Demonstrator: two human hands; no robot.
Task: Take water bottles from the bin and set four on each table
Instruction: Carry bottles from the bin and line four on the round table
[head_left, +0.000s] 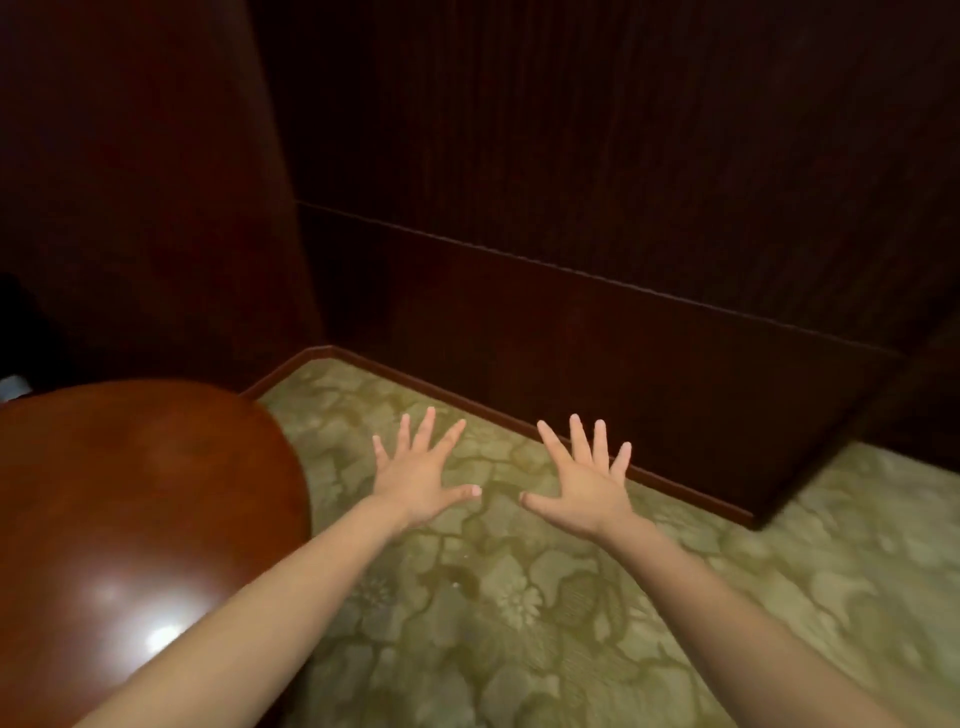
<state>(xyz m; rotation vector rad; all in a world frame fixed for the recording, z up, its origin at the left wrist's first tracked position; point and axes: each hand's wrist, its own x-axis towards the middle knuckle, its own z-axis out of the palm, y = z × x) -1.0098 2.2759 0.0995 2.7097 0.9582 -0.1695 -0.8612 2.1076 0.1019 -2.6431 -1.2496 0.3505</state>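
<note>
Above the patterned carpet (519, 597) we held left hand (421, 478) and right hand (584, 488) splayed, empty; no bottles visible to assess.

table (130, 493) cropped left — forearms (270, 613) cropped below

I'd call this a hotel function room or formal dining room: dark wood panelling (623, 156) covers the walls ahead of my hands, with a wooden skirting (519, 415) below it. A green floral carpet (519, 597) runs under them, and a polished round wooden table (130, 493) sits to their left
</note>
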